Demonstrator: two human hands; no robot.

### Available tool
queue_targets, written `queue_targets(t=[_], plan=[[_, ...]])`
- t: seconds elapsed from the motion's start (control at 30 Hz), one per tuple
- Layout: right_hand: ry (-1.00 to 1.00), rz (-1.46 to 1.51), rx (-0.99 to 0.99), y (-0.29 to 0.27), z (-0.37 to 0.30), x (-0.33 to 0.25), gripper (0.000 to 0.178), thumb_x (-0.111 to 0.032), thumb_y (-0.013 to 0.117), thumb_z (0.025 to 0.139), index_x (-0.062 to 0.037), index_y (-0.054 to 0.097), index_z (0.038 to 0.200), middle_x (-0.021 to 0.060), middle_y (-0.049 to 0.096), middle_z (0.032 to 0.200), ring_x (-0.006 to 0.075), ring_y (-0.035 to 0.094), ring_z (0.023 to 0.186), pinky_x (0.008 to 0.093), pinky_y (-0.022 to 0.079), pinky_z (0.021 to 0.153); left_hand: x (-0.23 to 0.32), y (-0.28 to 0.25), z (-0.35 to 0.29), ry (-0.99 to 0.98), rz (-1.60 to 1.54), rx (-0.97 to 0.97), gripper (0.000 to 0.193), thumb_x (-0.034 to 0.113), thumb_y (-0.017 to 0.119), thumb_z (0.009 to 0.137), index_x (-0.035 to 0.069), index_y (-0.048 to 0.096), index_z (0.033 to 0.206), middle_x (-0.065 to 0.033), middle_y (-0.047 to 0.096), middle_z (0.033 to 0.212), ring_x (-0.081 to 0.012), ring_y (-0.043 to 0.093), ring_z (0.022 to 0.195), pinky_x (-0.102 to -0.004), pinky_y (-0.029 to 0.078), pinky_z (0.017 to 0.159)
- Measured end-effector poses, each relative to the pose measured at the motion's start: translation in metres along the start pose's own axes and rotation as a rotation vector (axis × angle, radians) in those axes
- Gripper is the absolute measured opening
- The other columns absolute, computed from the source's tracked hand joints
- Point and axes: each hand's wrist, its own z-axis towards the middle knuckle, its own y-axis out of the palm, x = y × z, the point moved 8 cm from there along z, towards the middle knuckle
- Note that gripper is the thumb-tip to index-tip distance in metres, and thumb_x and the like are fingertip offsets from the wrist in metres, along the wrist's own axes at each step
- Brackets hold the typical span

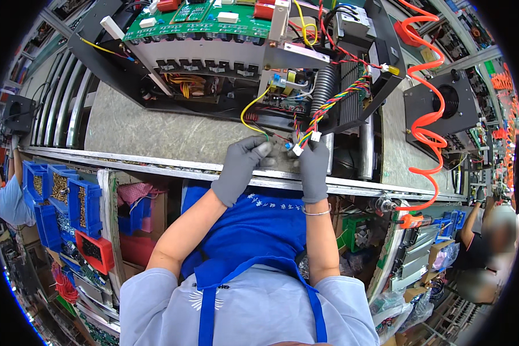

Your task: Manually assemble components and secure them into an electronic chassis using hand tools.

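Grey knit gloves are covering both hands, which are meeting at the front edge of the grey bench mat (155, 130), just under the open chassis.

Far left, at 9 o'clock: blue parts bins (57, 193) and a red bin (95, 251) are sitting stacked on a rack, well apart from the work.

Left hand (239, 167): forearm is rising from 7 o'clock, wrist bent, fingers curled and pointing toward 3 o'clock. The fingertips are closing near a thin green-yellow wire (249, 112) that is looping down from the chassis; whether they are actually pinching it or a small flat part, I cannot tell.

Centre, at 12 o'clock: the open machine chassis (352, 75) is lying on the mat, with a green circuit board (202, 23) on top.

Right hand (314, 167): forearm is coming up nearly straight from 6 o'clock, a thin bracelet at the wrist. Thumb and fingers are pinched shut on the small white connectors (307, 143) at the end of the twisted multicolour wire bundle (334, 104), which is hanging from the chassis toward 7 o'clock.

Handling judgement: the bundle is light and limp, so it will be flexing rather than resisting; the connector shells are small, rigid and likely slippery under gloves. Best hold is on the plastic housing, not the wires, since pulling the leads could be straining the crimps.

Right, at 3 o'clock: an orange coiled air hose (424, 124) is dangling beside a black fan unit (441, 106).
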Motion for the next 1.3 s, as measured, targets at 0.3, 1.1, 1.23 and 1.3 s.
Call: queue_targets(t=[0.3, 1.1, 1.23, 1.3], plan=[[0.049, 0.243, -0.149, -0.001, 0.007, -0.006, 0.022, -0.017, 0.056, 0.092, -0.0008, 0.061, 0.106, 0.0008, 0.062, 0.074, 0.0021, 0.051, 0.053, 0.0174, 0.036, 0.042, 0.051, 0.057, 0.043, 0.498, 0.324, -0.110, 0.018, 0.011, 0.066, 0.089, -0.002, 0.066, 0.101, -0.0043, 0.067, 0.088, -0.0078, 0.060, 0.080, -0.0249, 0.049, 0.069], [0.111, 0.527, -0.266, 0.024, 0.016, 0.005, 0.024, -0.026, 0.070, 0.088, -0.0031, 0.066, 0.081, -0.0026, 0.059, 0.066, 0.0011, 0.046, 0.052, 0.0171, 0.034, 0.045, 0.036, -0.002, 0.014, 0.232, 0.390, -0.015, 0.022, 0.014, 0.065, 0.090, -0.002, 0.067, 0.106, -0.0041, 0.068, 0.086, -0.0102, 0.065, 0.073, -0.0222, 0.050, 0.061], [0.091, 0.487, -0.252, 0.022, 0.013, -0.001, 0.027, -0.028, 0.072, 0.087, -0.0017, 0.067, 0.083, -0.0018, 0.062, 0.070, 0.0011, 0.049, 0.055, 0.0169, 0.037, 0.047, 0.005, -0.008, 0.013, 0.035, 0.200, 0.041, 0.027, 0.016, 0.064, 0.091, -0.005, 0.064, 0.109, -0.0075, 0.068, 0.091, -0.0093, 0.064, 0.073, -0.0219, 0.053, 0.059], [0.067, 0.440, -0.243, 0.024, 0.016, 0.003, 0.022, -0.023, 0.070, 0.087, -0.0013, 0.068, 0.088, -0.0006, 0.063, 0.070, 0.0024, 0.050, 0.054, 0.0183, 0.038, 0.047, -0.006, -0.007, 0.019, -0.031, 0.072, -0.007, 0.030, 0.016, 0.063, 0.092, -0.006, 0.060, 0.113, -0.0091, 0.068, 0.094, -0.0112, 0.066, 0.074, -0.0221, 0.053, 0.060]])
